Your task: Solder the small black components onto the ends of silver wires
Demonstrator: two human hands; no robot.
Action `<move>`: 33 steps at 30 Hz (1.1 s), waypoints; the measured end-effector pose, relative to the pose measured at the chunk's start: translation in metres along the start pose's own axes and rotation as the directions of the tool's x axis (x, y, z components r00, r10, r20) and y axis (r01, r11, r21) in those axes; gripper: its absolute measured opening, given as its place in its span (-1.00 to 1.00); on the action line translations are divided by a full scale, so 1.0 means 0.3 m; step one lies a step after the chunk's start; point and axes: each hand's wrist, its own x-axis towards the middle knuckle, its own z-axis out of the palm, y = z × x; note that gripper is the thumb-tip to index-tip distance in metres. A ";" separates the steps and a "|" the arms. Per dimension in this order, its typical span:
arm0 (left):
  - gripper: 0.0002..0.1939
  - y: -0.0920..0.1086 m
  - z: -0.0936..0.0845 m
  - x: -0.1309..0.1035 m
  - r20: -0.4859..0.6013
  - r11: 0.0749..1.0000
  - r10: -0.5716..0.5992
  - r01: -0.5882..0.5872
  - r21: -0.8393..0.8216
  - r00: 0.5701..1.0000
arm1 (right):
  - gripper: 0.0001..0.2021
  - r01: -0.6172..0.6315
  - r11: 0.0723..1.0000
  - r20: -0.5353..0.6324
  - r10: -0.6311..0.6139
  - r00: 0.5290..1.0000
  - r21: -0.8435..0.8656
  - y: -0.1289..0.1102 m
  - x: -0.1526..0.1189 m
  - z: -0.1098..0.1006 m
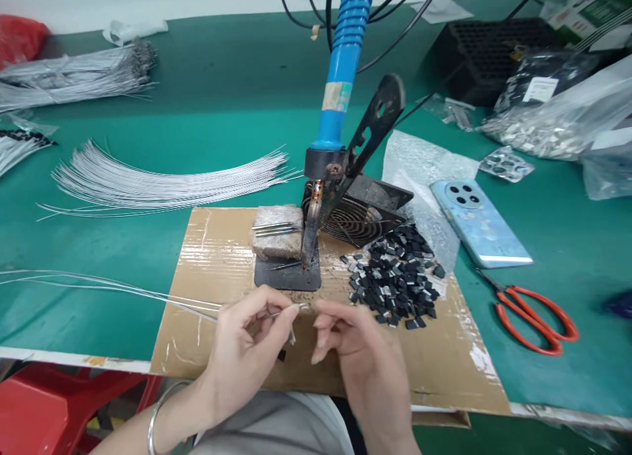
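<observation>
My left hand (249, 353) is closed in a pinch on a few thin white wires (123, 285), which trail off to the left over the table edge side. Their ends poke out past the thumb and fingertip, too small to make out well. My right hand (372, 356) hovers just right of those ends, its index finger stretched toward them and its thumb apart; nothing shows between its fingers. Above both hands, a blue-handled soldering iron (332, 109) stands clamped with its tip down. To the right lies a heap of small black connector-like pieces (402, 277).
Cardboard (202, 244) lies under the work. Behind it are a block with metal rods (276, 244), a small fan (358, 218) and a fanned bundle of white wires (168, 182). At right rest a phone (486, 228), red-handled scissors (536, 317) and plastic bags (553, 126).
</observation>
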 end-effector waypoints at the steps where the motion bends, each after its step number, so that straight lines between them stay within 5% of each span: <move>1: -0.82 0.005 -0.003 0.004 -0.008 1.000 -0.013 0.013 -0.011 1.000 | -0.58 0.062 0.997 -0.030 -0.064 0.998 -0.038 -0.012 0.002 -0.025; 4: -0.89 0.017 -0.013 0.016 -0.033 0.998 -0.055 0.053 -0.042 0.998 | -0.64 0.224 0.933 -0.173 -0.279 0.945 -0.281 -0.048 0.007 -0.105; 6: -0.92 0.020 -0.016 0.021 -0.049 0.997 -0.061 0.059 -0.045 0.997 | -0.78 0.216 0.825 -0.227 -0.379 0.897 -0.523 -0.062 0.009 -0.149; 9: -0.92 0.018 -0.015 0.025 -0.069 0.999 -0.045 0.043 -0.025 0.997 | -0.85 0.184 0.565 -0.112 -0.447 0.887 -0.804 -0.062 0.016 -0.182; 13: -0.91 0.013 -0.012 0.027 -0.083 0.999 -0.035 0.033 -0.029 0.996 | -0.85 0.256 0.182 0.121 -0.541 0.832 -0.949 -0.039 0.026 -0.179; 17: -0.92 0.015 -0.011 0.026 -0.073 0.998 -0.041 0.037 -0.047 0.997 | -0.87 0.305 0.028 0.241 -0.546 0.802 -0.952 -0.021 0.029 -0.159; 21: -0.92 0.013 -0.006 0.024 -0.065 0.998 -0.050 0.047 -0.044 0.997 | -0.93 0.297 0.128 0.186 -0.536 0.823 -0.946 -0.006 0.018 -0.139; 26: -0.88 -0.009 -0.009 0.018 -0.050 0.998 -0.050 0.052 0.024 0.997 | -0.92 0.203 0.567 -0.080 -0.434 0.897 -0.798 -0.003 -0.010 -0.086; 29: -0.86 -0.017 -0.015 0.013 -0.034 0.998 -0.052 0.053 0.030 0.998 | -0.94 0.244 0.739 -0.060 -0.359 0.931 -0.628 -0.020 -0.015 -0.032; 33: -0.85 -0.009 -0.021 0.014 0.004 0.998 -0.063 0.063 0.008 0.998 | -0.88 0.225 0.850 -0.002 -0.257 0.966 -0.477 -0.032 -0.006 0.026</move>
